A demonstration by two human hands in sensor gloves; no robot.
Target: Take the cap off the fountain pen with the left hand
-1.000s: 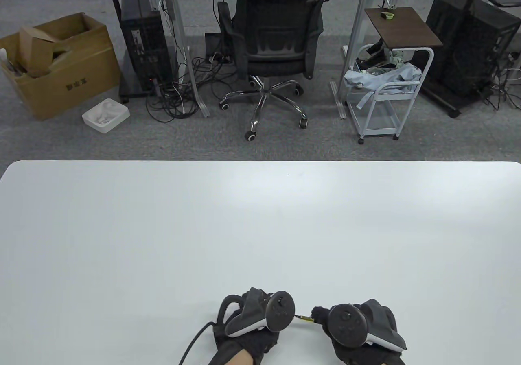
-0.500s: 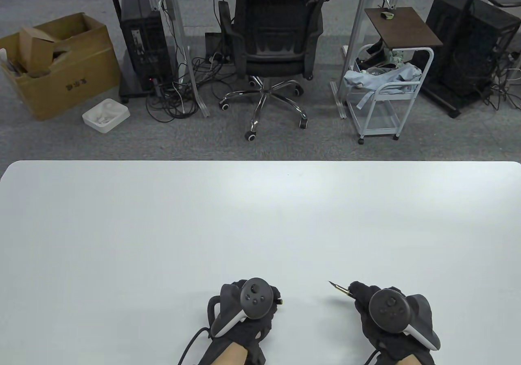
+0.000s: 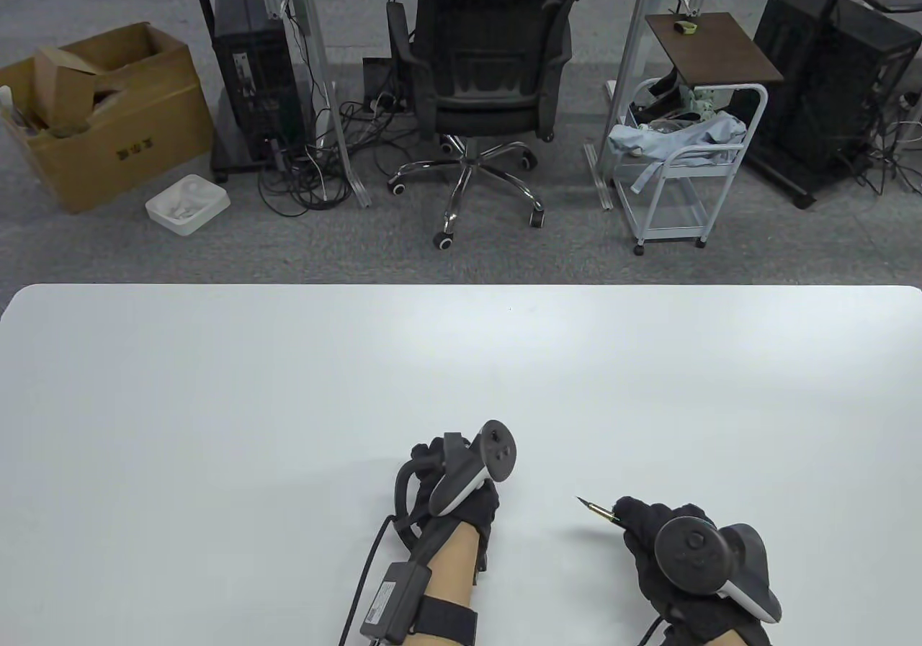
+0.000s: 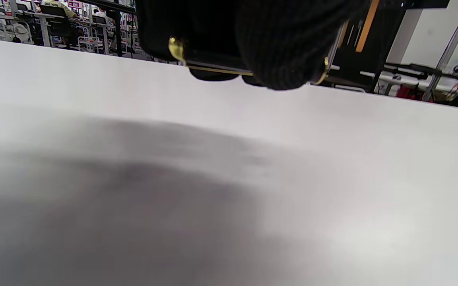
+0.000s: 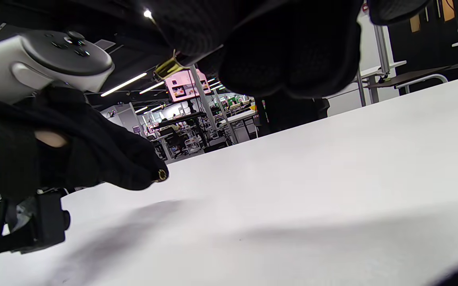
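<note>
My right hand grips the uncapped fountain pen low over the white table; its gold nib points up-left. In the right wrist view only a gold ring of the pen shows between my right fingers. My left hand is closed around the black cap with gold trim, held just above the table. The tracker hides the cap in the table view. In the right wrist view the cap's gold end pokes out of the left hand. The hands are well apart.
The table's near edge lies just under both wrists. A cable and a sensor box run along my left forearm. Beyond the table's far edge stand an office chair, a white cart and a cardboard box.
One second ago the hands were together with the pen between them. They pulled apart, baring the nib. Since then the left hand has moved forward over the table, holding the cap.
</note>
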